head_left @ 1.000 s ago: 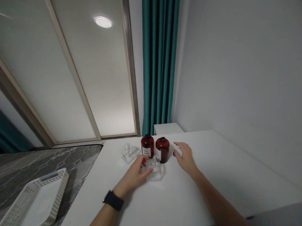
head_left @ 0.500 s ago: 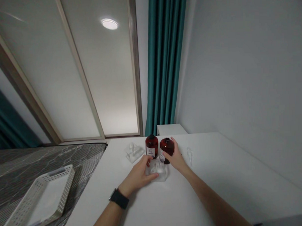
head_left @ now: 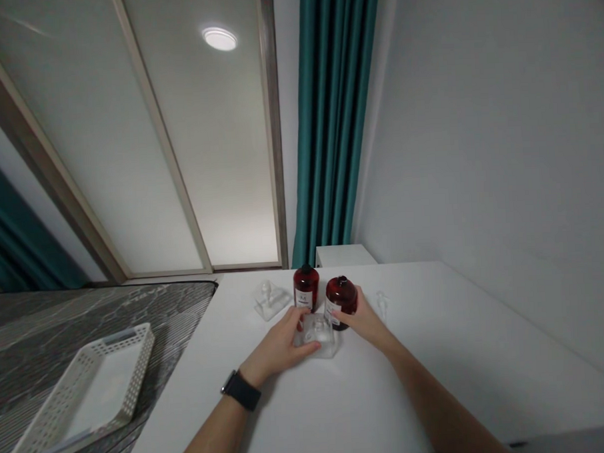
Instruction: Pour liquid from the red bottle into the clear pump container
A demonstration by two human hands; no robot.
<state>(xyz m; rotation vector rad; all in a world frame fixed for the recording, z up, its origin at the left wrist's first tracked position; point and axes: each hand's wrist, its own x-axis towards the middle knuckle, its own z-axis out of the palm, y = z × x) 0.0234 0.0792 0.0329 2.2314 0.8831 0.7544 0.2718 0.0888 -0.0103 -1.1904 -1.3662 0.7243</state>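
Observation:
My left hand (head_left: 283, 344), with a black watch on the wrist, is curled around the left side of a clear plastic box (head_left: 320, 332) lying on the white table (head_left: 438, 354). My right hand (head_left: 362, 317) wraps round the right one of two dark red bottles (head_left: 341, 297). The other dark red bottle (head_left: 305, 286) stands just to its left, untouched. Both bottles carry white labels and stand right behind the clear box.
A second clear plastic piece (head_left: 270, 299) lies behind and left of the bottles. A small clear pump part (head_left: 382, 303) lies to the right of my right hand. A white perforated basket (head_left: 84, 396) sits on the grey marbled surface at left. A teal curtain (head_left: 334, 118) hangs behind.
My right hand has moved left from the bare table to the right bottle and closed round it. My left hand has stayed on the clear box. The view has shifted slightly.

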